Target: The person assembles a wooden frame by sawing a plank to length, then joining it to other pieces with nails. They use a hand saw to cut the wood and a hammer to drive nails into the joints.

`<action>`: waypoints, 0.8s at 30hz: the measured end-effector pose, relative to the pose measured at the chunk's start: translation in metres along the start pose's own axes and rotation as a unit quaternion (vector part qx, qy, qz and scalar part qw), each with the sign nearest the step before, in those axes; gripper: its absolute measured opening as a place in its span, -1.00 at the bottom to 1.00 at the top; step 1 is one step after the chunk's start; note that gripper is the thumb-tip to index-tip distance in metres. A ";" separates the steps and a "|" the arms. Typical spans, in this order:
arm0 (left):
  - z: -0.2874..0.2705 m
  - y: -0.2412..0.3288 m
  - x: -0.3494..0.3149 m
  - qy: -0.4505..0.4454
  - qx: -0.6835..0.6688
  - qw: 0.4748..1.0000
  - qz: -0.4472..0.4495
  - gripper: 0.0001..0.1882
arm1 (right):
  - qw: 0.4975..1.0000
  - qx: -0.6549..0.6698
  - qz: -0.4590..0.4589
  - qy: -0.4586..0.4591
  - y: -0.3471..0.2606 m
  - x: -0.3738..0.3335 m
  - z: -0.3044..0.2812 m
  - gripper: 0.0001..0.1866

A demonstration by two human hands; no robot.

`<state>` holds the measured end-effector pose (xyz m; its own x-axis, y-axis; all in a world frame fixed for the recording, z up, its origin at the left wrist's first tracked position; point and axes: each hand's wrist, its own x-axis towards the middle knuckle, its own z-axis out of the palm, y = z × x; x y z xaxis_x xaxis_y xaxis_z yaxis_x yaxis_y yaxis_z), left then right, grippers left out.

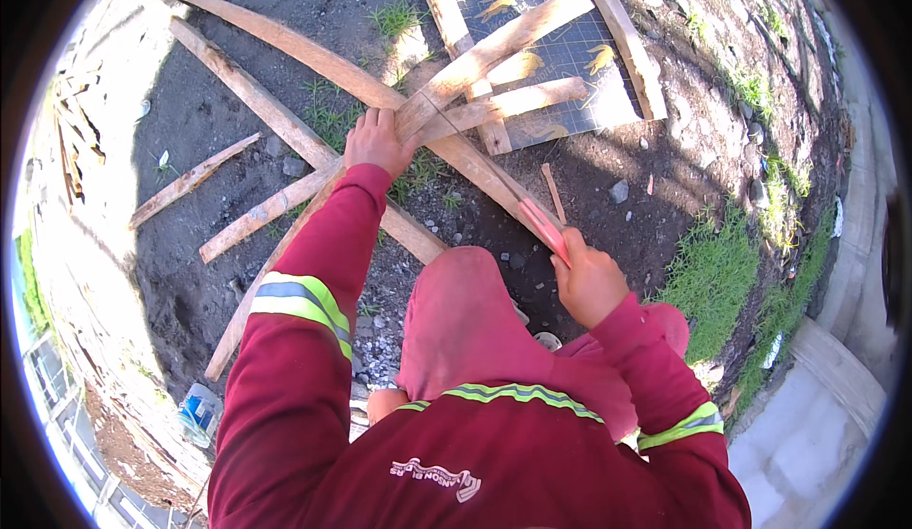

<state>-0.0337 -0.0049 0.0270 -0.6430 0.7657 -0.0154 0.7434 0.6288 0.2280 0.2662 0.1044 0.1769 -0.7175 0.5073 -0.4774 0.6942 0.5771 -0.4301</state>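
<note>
The left hand (378, 146) is lying back upward, its fingers (373, 119) pointing away from the body and its thumb spreading to their right. Behind these fingers, the left forearm (328, 235) is slanting back and outward. Right of them and nearer the body, the right hand (591, 280) is curling closed, with the right forearm (648, 347) angling outward behind its fingers.

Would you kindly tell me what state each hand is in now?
Left hand: on the wooden plank; grip cannot be told.
Right hand: closed around the red-handled saw.
</note>
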 end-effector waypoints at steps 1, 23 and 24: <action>0.002 -0.002 -0.001 -0.013 -0.004 1.000 -0.005 -0.44 | 1.000 0.000 -0.011 0.005 0.002 -0.016 -0.010 -0.74; -0.004 0.004 -0.002 0.001 0.004 1.000 -0.007 -0.43 | 0.993 -0.003 -0.092 0.074 -0.018 0.110 0.049 -0.79; -0.006 0.004 -0.003 -0.019 0.004 1.000 -0.009 -0.43 | 0.995 0.006 -0.077 0.063 -0.015 0.103 0.049 -0.78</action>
<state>-0.0298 -0.0049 0.0334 -0.6497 0.7581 -0.0558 0.7328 0.6442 0.2191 0.1851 0.1166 0.0961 -0.8160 0.4904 -0.3060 0.5760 0.6462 -0.5006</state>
